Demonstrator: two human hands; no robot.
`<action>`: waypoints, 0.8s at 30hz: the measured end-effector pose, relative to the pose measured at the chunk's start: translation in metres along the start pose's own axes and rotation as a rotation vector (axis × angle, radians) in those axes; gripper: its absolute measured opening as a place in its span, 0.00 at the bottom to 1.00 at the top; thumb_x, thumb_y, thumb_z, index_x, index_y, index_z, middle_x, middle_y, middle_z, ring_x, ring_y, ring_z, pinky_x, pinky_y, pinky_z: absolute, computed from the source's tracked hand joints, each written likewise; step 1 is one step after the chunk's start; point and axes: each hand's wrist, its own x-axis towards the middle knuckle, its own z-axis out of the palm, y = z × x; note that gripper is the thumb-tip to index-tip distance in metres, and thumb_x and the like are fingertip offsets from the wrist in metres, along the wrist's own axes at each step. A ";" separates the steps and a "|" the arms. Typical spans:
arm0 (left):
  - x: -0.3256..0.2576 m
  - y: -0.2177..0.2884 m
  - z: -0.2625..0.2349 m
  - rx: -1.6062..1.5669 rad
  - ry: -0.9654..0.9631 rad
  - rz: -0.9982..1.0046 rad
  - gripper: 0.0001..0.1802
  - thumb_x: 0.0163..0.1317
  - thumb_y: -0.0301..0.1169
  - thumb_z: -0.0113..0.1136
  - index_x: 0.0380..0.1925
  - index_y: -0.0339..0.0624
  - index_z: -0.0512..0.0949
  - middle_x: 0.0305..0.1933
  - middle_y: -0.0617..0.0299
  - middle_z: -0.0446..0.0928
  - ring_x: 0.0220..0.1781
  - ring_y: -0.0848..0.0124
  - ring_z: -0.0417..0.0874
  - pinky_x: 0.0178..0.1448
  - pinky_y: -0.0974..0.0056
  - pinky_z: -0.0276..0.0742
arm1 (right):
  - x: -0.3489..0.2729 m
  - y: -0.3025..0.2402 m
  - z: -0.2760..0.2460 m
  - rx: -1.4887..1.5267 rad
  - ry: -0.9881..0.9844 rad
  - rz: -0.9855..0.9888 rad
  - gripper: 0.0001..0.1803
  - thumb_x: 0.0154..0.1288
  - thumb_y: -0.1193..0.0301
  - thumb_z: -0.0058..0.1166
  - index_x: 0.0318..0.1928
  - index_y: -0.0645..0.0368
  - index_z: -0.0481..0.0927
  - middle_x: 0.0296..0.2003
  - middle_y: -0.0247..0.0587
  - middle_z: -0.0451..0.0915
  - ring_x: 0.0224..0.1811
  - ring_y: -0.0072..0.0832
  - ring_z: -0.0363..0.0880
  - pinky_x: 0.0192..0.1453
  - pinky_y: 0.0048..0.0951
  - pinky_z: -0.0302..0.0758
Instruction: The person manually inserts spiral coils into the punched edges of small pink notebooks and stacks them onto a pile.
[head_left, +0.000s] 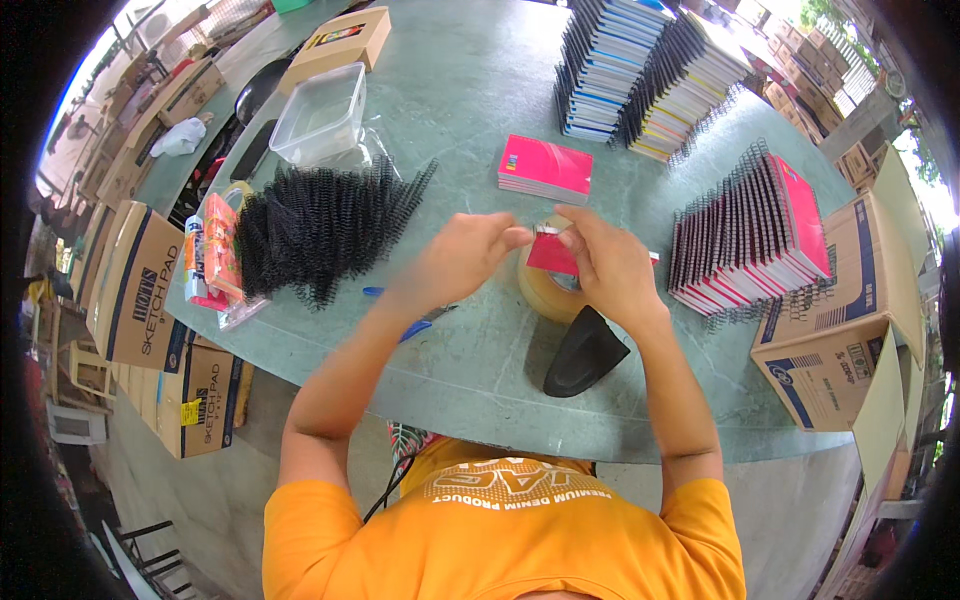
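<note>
Forearms [345, 365] reach in over the table's near edge, elbows bent outward, and I see both hands meeting well in from that edge. My left hand [470, 248] is turned inward, its thumb and forefinger drawn together beside the pad; whether they pinch anything, I can't tell. My right hand [605, 258] bends in from the other side, gripping the pad [552, 254] between thumb and fingers. It is small and pinkish red, partly covered by those fingers, with a pale, dark-flecked strip along its upper edge.

Behind it I see a tape roll [545, 296], and toward the near edge a black shell [588, 355]. Blue-handled pliers [416, 329] lie partly behind the left forearm. Black coils [310, 230] heap toward the left edge; coiled books [745, 240] stand near the right edge. Farther in lies a pink stack [545, 170].
</note>
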 end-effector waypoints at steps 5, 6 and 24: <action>-0.007 0.002 0.005 0.244 0.273 0.277 0.15 0.51 0.34 0.65 0.34 0.38 0.75 0.30 0.56 0.71 0.36 0.60 0.74 0.37 0.61 0.71 | 0.009 -0.009 0.004 -0.029 -0.051 -0.008 0.07 0.59 0.70 0.53 0.38 0.56 0.74 0.33 0.42 0.80 0.37 0.40 0.79 0.37 0.39 0.73; -0.010 0.006 0.007 0.344 0.368 0.322 0.16 0.50 0.36 0.66 0.34 0.38 0.75 0.30 0.56 0.72 0.37 0.59 0.74 0.38 0.60 0.72 | 0.008 -0.006 0.007 0.075 -0.020 0.015 0.07 0.59 0.69 0.53 0.38 0.56 0.74 0.32 0.43 0.80 0.35 0.40 0.79 0.37 0.40 0.73; 0.006 -0.010 0.000 0.146 0.072 0.383 0.10 0.53 0.27 0.61 0.34 0.35 0.75 0.31 0.55 0.73 0.32 0.60 0.76 0.35 0.62 0.71 | 0.003 0.003 -0.007 -0.013 -0.136 0.037 0.08 0.56 0.70 0.53 0.38 0.56 0.78 0.34 0.45 0.80 0.38 0.43 0.78 0.42 0.42 0.72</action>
